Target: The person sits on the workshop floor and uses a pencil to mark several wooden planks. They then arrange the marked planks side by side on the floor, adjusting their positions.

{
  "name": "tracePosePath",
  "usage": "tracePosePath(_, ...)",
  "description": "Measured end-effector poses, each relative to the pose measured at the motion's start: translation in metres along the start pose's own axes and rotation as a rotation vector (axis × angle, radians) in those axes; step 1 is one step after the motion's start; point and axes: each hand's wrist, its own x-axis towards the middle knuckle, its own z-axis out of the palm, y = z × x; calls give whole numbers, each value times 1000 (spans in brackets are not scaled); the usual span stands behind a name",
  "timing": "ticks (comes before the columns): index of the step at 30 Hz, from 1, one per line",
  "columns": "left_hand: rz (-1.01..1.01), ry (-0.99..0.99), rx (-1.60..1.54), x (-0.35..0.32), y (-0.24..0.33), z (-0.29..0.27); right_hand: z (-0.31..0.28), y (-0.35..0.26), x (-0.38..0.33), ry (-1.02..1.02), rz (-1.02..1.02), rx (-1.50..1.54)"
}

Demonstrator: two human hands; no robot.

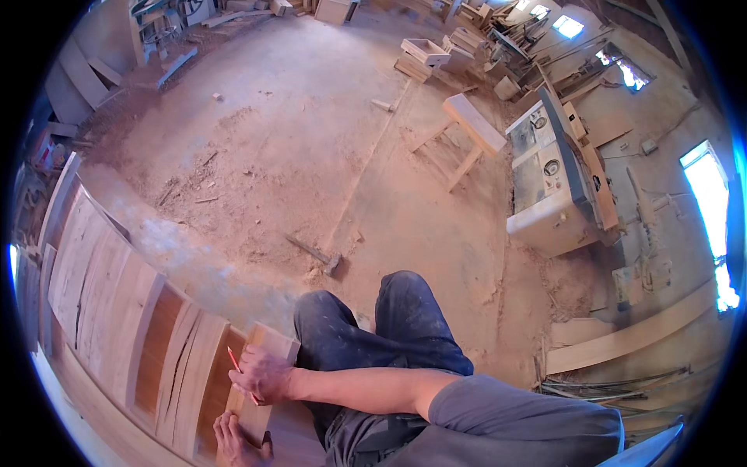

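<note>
My right hand (263,375) is closed round a red pencil (233,358), whose shaft sticks out on both sides of the fist. It rests on a short pale wooden board (270,340) beside my left knee. Close to the lower edge, my left hand (236,442) grips the near part of the same board, fingers on one side and thumb on the other. The board lies against a large wooden panel (101,288) of pale planks with reddish-brown strips between them. One plank (177,366) has a long dark crack. My right forearm crosses over my lap.
A hammer (331,263) lies on the dusty floor ahead of my knees. Farther right stand a wooden sawhorse (475,128) and a pale machine with dials (548,183). Long planks (630,338) lie by the right wall. Wood scraps (206,167) are scattered at left.
</note>
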Motion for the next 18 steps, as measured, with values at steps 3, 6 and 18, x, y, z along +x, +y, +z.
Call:
tracePosePath(3, 13, 23, 16, 0, 2, 0, -1, 0, 0, 39, -5, -17)
tracePosePath(6, 39, 34, 17, 5, -3, 3, -3, 4, 4, 45, -19, -27)
tracePosePath(18, 16, 2, 19, 1, -5, 5, -5, -1, -1, -3, 14, -4)
